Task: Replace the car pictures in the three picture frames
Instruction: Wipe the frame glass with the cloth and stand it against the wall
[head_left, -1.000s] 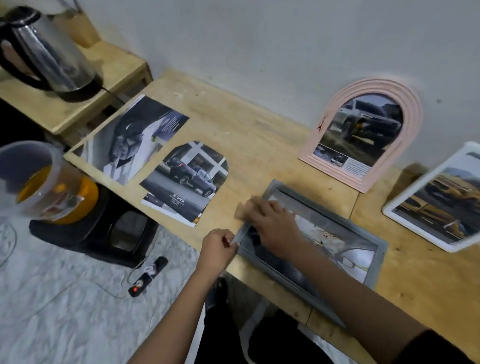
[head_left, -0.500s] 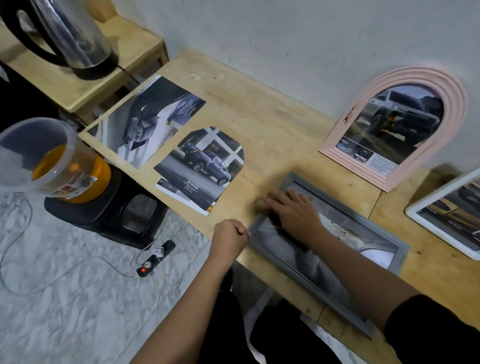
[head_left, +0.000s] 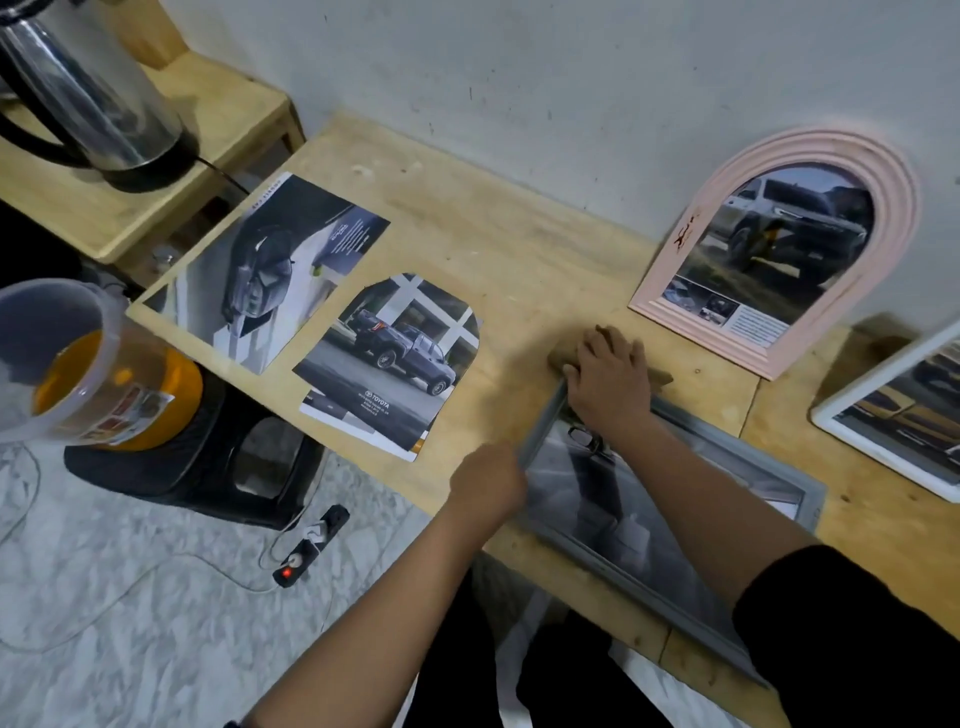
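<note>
I'm on the grey rectangular picture frame (head_left: 592, 509), which lies flat at the near edge of the pale wooden worktop (head_left: 519, 249). My left hand (head_left: 488, 480) is curled round the frame's left short rail at the near corner. My right hand (head_left: 608, 374) lies flat, fingers fairly straight and slightly spread, pressing on the far-left corner over a brown piece (head_left: 561, 358) that may be backing board; I cannot tell for sure. I judge this to be the opening or closing of this frame's left end, and glare on its face hides which picture sits inside.

Next I would keep the rail steady with the left hand, while the right hand works the brown piece along the frame without creasing the paper.

The pink arched picture frame (head_left: 779, 249) leans on the wall at far right, holding a truck picture. The white rectangular picture frame (head_left: 893, 415) stands further right, holding a yellow car.

Two loose prints lie to the left. The arch-cut print of a dark pickup (head_left: 389, 364) reads "TOYOTA", with smaller lines beneath too small to read. The rectangular print of a dark car (head_left: 270, 270) carries text too small to read, as does the white caption block in the pink frame.
</note>
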